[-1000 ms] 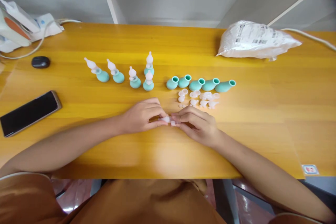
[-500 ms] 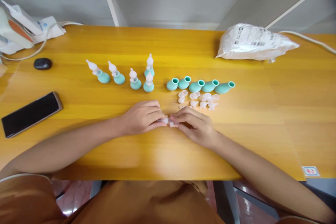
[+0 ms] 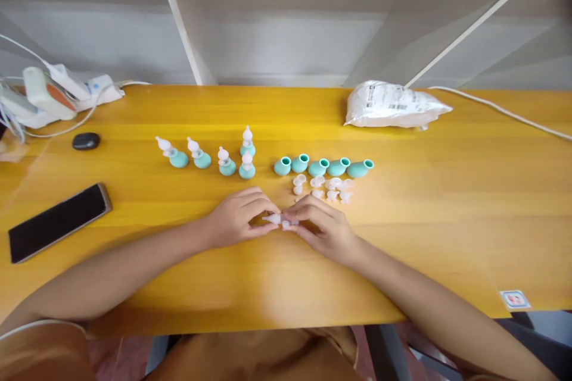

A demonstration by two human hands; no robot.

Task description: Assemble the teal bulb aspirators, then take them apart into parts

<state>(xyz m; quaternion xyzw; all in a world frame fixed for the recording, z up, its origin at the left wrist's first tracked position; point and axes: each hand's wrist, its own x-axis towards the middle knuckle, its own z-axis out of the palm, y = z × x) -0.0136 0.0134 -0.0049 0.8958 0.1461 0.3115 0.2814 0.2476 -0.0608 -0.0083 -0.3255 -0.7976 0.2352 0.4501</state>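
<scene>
In front of my chest, my left hand point(image 3: 241, 217) pinches a small translucent pointed nozzle point(image 3: 271, 218) between thumb and fingers. Its narrow end points left. My right hand point(image 3: 324, 226) grips a clear plastic connector point(image 3: 286, 224) with a small round opening, partly covered by the fingers. The nozzle and connector meet end to end. Just beyond my right hand lie several loose translucent plastic parts point(image 3: 317, 182), some partly hidden by it. Behind them, several teal bulbs point(image 3: 319, 168) stand in a row with open necks. Farther left, several teal bulbs point(image 3: 227, 167) carry translucent tops.
A phone point(image 3: 60, 223) and a black mouse-like object point(image 3: 86, 141) lie on the left of the wooden table point(image 3: 201, 286). Chargers and cables point(image 3: 49, 98) crowd the back left corner. A white plastic parcel point(image 3: 395, 106) sits at the back right, near a white cable point(image 3: 496, 108).
The view has tilted up, bringing a shelf with a cardboard box into sight. More of the nozzle shows between my left fingers. Both hands stay together at the held parts.
</scene>
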